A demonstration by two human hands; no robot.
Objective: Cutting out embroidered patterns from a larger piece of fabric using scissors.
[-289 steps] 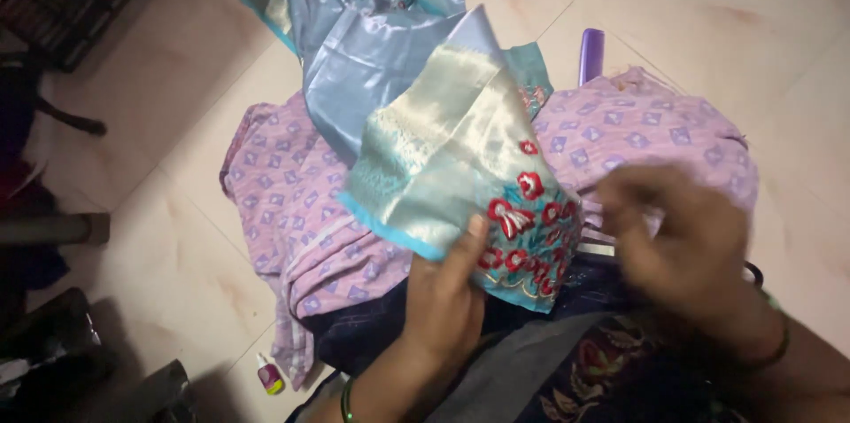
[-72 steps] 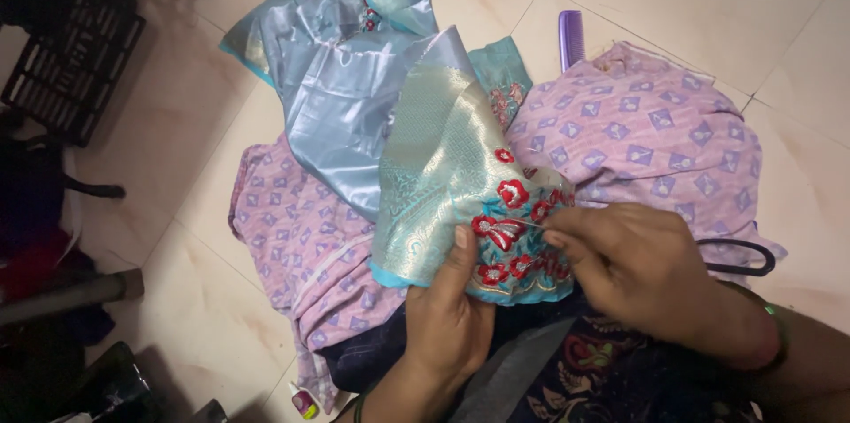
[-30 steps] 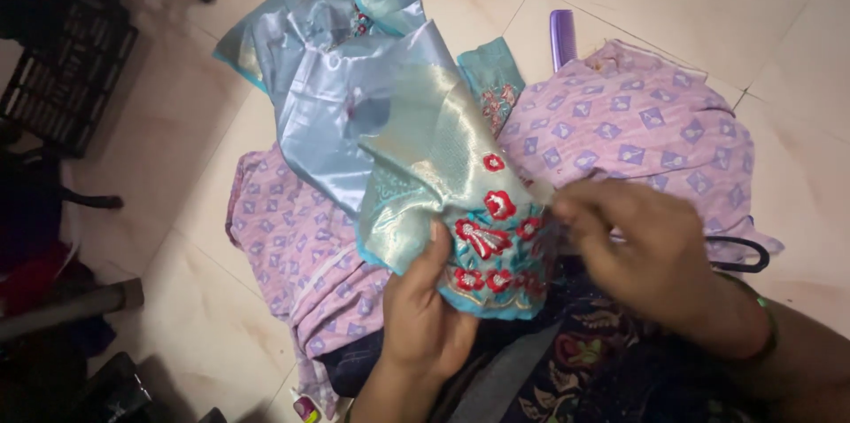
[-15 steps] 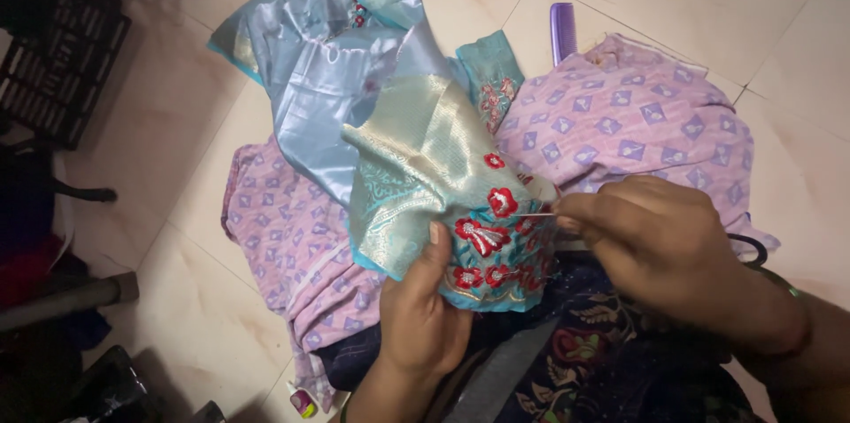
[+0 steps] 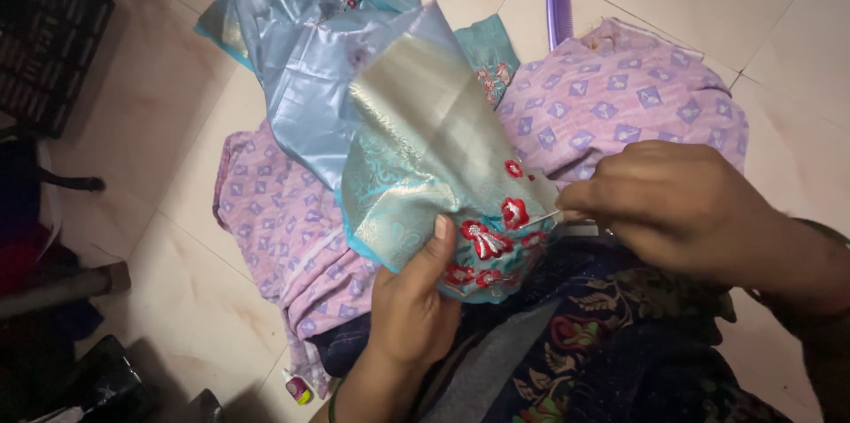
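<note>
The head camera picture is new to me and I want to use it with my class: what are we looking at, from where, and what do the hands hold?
The camera sits on a person's head and looks down, so the two bare hands at the bottom are that person's own. There is no machine here.

The left hand pinches a fold of teal fabric with red embroidered flowers, thumb on top. The right hand closes its fingers around something thin and pale, probably a needle, at the embroidered edge.

On the tiled floor lie a shiny light blue garment, a lilac patterned cloth, a purple comb and a small thread spool. A dark flowered cloth covers the person's lap.
</note>
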